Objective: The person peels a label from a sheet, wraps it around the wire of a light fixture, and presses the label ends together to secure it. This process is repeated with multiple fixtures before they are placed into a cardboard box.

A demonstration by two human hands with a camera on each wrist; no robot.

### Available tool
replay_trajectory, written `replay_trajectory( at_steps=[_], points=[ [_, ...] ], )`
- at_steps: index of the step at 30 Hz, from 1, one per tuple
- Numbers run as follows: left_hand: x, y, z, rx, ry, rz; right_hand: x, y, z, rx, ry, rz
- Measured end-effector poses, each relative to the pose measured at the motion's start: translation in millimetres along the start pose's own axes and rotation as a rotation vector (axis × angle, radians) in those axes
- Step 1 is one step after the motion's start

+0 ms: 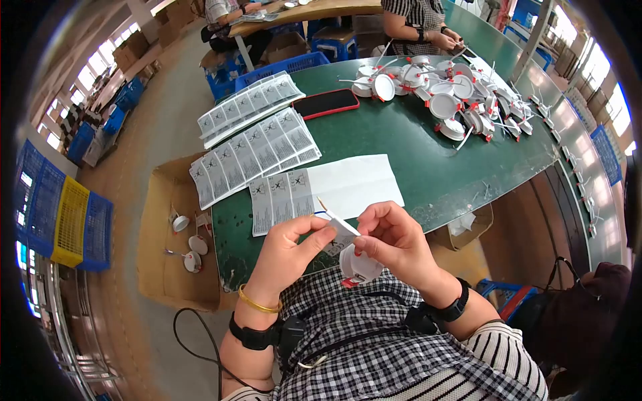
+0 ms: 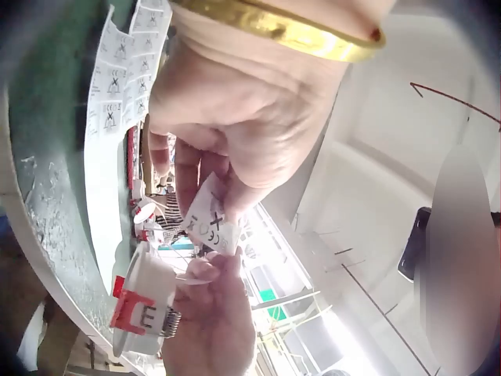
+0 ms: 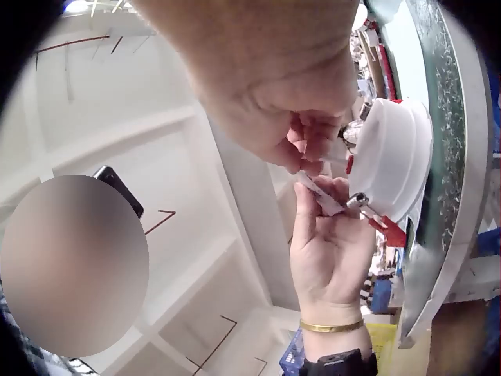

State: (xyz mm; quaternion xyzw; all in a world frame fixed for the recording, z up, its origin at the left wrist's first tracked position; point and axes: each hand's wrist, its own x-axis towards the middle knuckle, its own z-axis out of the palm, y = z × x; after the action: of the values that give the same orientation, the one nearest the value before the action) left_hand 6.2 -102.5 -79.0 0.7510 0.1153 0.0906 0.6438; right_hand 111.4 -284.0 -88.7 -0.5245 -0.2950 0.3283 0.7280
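Observation:
A grey-and-white printed sticker label [image 1: 342,230] lies folded about the white cable of a round downlight, with bare wire ends poking out above it. Thumb and fingers of my left hand [image 1: 287,250] pinch this label; in the left wrist view its printed face [image 2: 211,219] shows. My right hand [image 1: 400,247] pinches the cable right at the label's other end, its fingertips partly hiding that spot. Below the right fingers hangs the white downlight [image 1: 361,264], which has red clips; its spring [image 2: 172,322] shows in the left wrist view.
A partly used label sheet [image 1: 354,184] lies on the green table [image 1: 328,144], with more label sheets [image 1: 251,157] behind. A red-edged phone [image 1: 326,103] and a heap of downlights [image 1: 443,105] are farther back. A cardboard box [image 1: 157,247] holding several downlights stands left.

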Motion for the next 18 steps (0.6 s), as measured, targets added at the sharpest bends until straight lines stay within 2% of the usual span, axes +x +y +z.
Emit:
replay_trajectory(
  at_steps=[2, 5, 7, 9, 11, 13, 14, 16, 17, 18],
  points=[
    [1, 5, -5, -0.028, -0.072, -0.050, 0, -2, -2, -0.021, -0.006, 0.010],
    [6, 4, -4, -0.057, -0.140, -0.009, 1, -4, -6, -0.128, -0.037, 0.031],
    [11, 6, -2, -0.001, -0.152, 0.019, 0, -8, -5, -0.264, -0.072, 0.075],
    [15, 13, 0, 0.153, -0.272, -0.043, -1, -7, -7, -0.310, -0.072, 0.055],
    [15, 12, 0, 0.176, -0.287, -0.012, -1, -7, -9, -0.356, -0.067, 0.037],
    [11, 16, 2, 0.199, -0.167, 0.007, 1, -10, -12, -0.662, -0.105, -0.189],
    [10, 12, 2, 0.203, -0.170, 0.008, 3, -9, -15, -0.661, -0.101, -0.192],
    [12, 4, 0, 0.326, -0.096, 0.178, 9, -2, -21, -0.867, -0.223, -0.471],
    [11, 5, -1, 0.332, -0.095, 0.177, 7, -3, -19, -0.862, -0.222, -0.475],
    [10, 10, 0, 0.363, -0.081, 0.255, 4, -4, -16, -0.783, -0.171, -0.444]
  ],
)
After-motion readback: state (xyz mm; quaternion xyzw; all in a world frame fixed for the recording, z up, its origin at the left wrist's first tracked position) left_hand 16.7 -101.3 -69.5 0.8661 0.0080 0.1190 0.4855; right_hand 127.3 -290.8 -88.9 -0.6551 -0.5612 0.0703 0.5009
